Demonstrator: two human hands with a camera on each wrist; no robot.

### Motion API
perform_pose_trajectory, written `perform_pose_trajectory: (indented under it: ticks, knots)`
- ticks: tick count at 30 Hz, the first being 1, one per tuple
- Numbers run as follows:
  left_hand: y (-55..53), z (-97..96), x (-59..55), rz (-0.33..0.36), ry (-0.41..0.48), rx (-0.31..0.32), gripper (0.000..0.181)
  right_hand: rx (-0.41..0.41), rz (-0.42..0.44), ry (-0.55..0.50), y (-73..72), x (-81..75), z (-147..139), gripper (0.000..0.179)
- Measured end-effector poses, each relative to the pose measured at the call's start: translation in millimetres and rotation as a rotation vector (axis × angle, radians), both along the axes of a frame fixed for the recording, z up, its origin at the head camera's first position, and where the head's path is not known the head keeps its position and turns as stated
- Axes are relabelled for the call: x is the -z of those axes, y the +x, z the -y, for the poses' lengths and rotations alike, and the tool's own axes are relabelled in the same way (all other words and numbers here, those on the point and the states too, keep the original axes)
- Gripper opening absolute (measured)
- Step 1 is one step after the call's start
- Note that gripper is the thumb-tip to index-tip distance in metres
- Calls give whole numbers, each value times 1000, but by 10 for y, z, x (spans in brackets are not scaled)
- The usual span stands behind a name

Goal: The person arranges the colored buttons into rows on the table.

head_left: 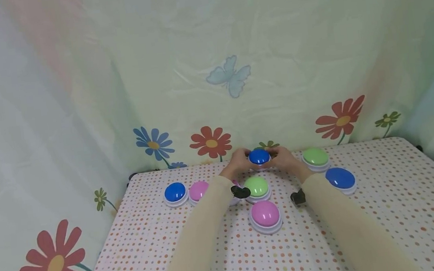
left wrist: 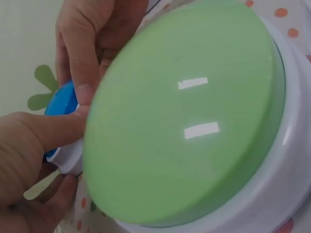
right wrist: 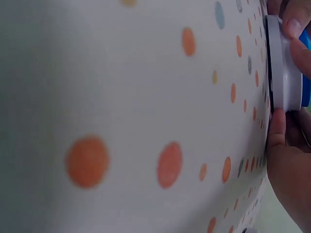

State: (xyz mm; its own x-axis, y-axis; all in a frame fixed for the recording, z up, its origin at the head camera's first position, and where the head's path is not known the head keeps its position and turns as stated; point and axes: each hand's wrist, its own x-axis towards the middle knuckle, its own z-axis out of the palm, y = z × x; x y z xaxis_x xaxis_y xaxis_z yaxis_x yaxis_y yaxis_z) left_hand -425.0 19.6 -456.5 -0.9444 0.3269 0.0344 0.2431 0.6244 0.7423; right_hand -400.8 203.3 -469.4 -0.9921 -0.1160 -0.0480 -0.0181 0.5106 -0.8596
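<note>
Near the table's far edge, a blue push button (head_left: 259, 156) with a white round base sits between my two hands. My left hand (head_left: 240, 162) grips its left side, thumb and fingers around the base. On the opposite side my right hand (head_left: 283, 158) holds it the same way. Low on the right, the right wrist view has the right hand's fingertips at the white base (right wrist: 286, 73), which sits right at the dotted tabletop. A green button (left wrist: 184, 121) looms large in the left wrist view, covering part of the blue one. Just in front of it is a pink button (head_left: 265, 214).
To the left stand another blue button (head_left: 175, 192) and a pink button (head_left: 198, 191); my left sleeve partly hides one more pink button. On the right are a green button (head_left: 315, 157) and a blue button (head_left: 340, 178). A flowered curtain (head_left: 275, 79) rises behind the table.
</note>
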Motion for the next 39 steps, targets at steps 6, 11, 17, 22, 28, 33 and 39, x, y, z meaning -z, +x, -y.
perform_pose_trajectory:
  ticks: [6, 11, 17, 22, 28, 33, 39]
  knots:
    - [47, 51, -33, 30, 33, 5, 64, -7, -10, -15, -3, 28, -35, 87]
    - [64, 115, -160, 6, 41, 46, 68, -20, -29, -23, 49, -83, -58, 90]
    - [187, 200, -392, -52, -15, 70, 70, -35, -64, -9, 247, -332, -31, 94]
    - [359, 293, -545, -102, -20, 110, 72, -71, -133, -21, 488, -535, 18, 85]
    - [644, 490, -747, -165, 15, 178, 70, -89, -207, 25, 738, -753, 102, 80]
    - [950, 633, -857, -185, -5, 193, 69, -106, -222, 112, 1011, -911, 219, 82]
    - [1312, 808, -897, -161, -21, 141, 71, -128, -210, 142, 1319, -954, 405, 78]
